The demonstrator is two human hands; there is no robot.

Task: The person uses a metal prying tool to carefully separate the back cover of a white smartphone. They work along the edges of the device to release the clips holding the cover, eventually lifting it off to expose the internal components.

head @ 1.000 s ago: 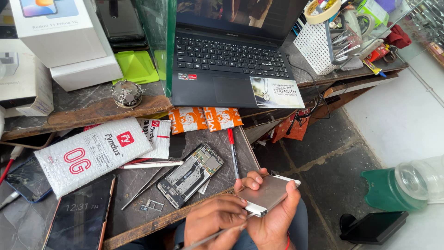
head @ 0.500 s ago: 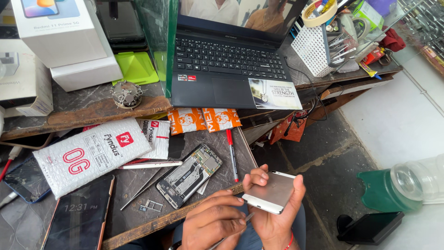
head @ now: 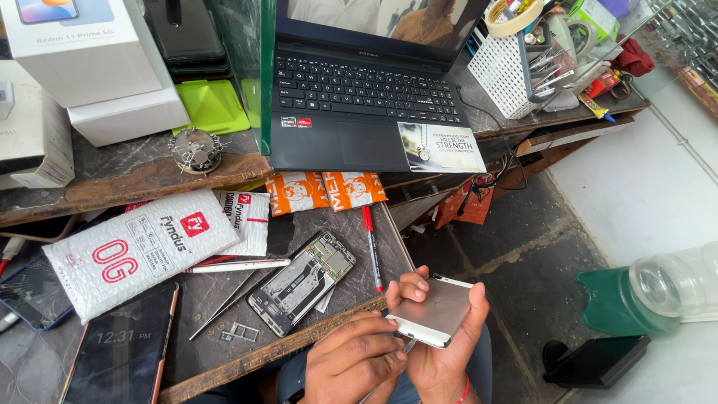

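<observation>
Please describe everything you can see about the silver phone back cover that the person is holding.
The silver, matte, metal-looking phone back cover is a flat rectangle with rounded corners and a thin pale edge. It is held tilted above the person's lap, beyond the front edge of the worn wooden workbench. The right hand cups it from below, fingers curled over both sides. The left hand touches its lower left corner, where a thin metal tool meets the edge. Its inner side is hidden.
</observation>
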